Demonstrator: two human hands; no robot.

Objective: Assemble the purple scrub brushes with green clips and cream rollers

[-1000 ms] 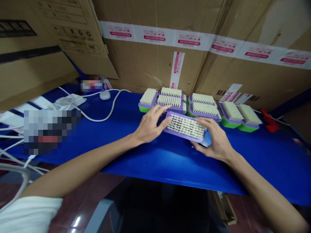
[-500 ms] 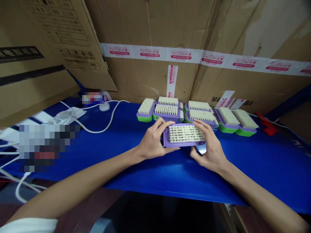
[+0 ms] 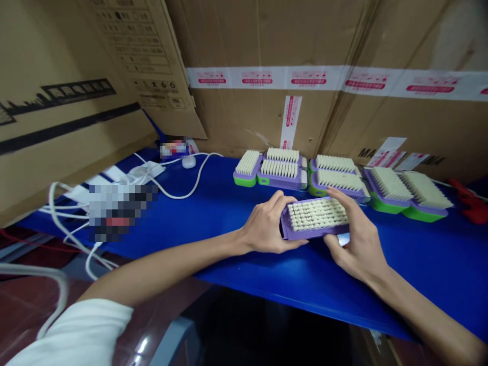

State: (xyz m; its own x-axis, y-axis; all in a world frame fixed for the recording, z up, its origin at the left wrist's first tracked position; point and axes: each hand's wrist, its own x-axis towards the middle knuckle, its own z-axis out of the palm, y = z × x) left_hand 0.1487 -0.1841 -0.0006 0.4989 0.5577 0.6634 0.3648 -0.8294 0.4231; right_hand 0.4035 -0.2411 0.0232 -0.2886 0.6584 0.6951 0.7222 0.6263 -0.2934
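Between my two hands is a purple scrub brush (image 3: 318, 216), its cream bristles facing up toward me. My left hand (image 3: 269, 223) grips its left end, thumb along the near edge and fingers over the far edge. My right hand (image 3: 356, 239) closes round the right end, with the thumb below and fingers on the far side. A pale shiny part shows under the right end; I cannot tell what it is. Behind the hands, several more purple and green brushes stand bristles up, among them a single brush (image 3: 247, 169) at the left and a large one (image 3: 425, 195) at the right.
The blue table (image 3: 229, 274) has cardboard (image 3: 236, 30) along its back and left. White cables (image 3: 186, 195) and a blurred-out heap lie to the left, near a small white rounded object (image 3: 188, 161). A red object (image 3: 468, 201) lies at the far right.
The view has turned left, so everything sits farther right in the picture. The brush is still in both hands, its right end tilted slightly higher.
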